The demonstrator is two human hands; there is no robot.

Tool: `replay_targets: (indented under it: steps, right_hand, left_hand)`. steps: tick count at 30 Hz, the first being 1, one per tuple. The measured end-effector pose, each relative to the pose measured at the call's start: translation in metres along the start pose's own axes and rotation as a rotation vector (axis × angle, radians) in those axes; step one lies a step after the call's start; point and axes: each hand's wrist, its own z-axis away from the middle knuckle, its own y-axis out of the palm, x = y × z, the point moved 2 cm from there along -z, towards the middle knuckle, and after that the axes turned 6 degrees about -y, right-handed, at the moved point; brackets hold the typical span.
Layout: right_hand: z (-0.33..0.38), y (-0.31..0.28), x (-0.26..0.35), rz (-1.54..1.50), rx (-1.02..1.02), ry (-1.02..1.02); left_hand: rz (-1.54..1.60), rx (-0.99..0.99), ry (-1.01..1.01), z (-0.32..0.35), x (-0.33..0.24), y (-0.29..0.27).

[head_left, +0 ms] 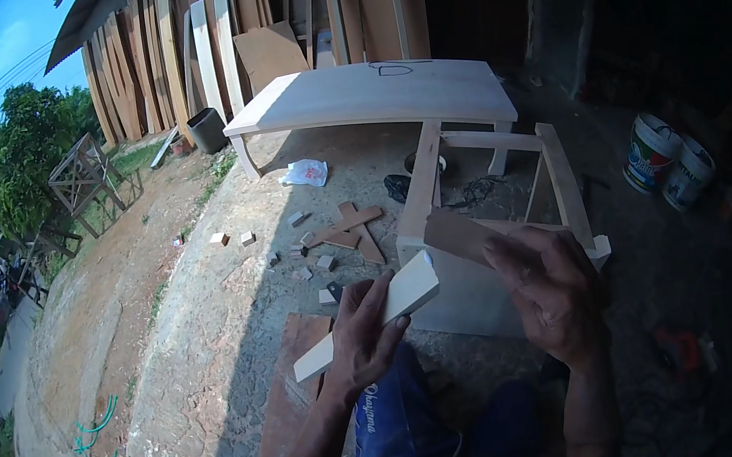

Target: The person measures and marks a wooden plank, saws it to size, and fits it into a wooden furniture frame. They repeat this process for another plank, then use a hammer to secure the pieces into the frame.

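My left hand is closed round a short, pale wooden block, which slants up to the right. A dab of white, like glue, shows on the block's upper right end. In my right hand is a thin, flat brown piece, pinched between fingers and thumb; its material is hard to make out. The brown piece is near the block's whitened end, with a gap between them. Just beyond both hands stands a wooden frame with a pale panel on its near side.
A long pale wooden table stands behind the frame. Crossed wood offcuts and several small blocks lie on the concrete. Two buckets stand at right. A brown board lies by my left forearm; planks lean at the back.
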Motion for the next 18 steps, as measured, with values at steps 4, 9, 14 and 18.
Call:
replay_targets:
  steps: [4, 9, 14, 18]
  right_hand:
    - [-0.001, -0.017, 0.005, 0.262, 0.189, -0.113]
    - [0.011, 0.001, -0.009, 0.330, 0.284, 0.047]
    - [0.043, 0.024, -0.028, -0.336, 0.066, 0.288]
    - [0.054, 0.064, -0.009, -1.108, -0.031, 0.454]
  left_hand:
    - [-0.284, -0.021, 0.051, -0.001, 0.000, -0.001]
    - [-0.350, -0.007, 0.055, 0.004, -0.004, -0.003]
    - [0.000, 0.074, -0.123, -0.008, -0.031, -0.005]
    - [0.274, 0.213, -0.159, -0.004, -0.004, -0.008]
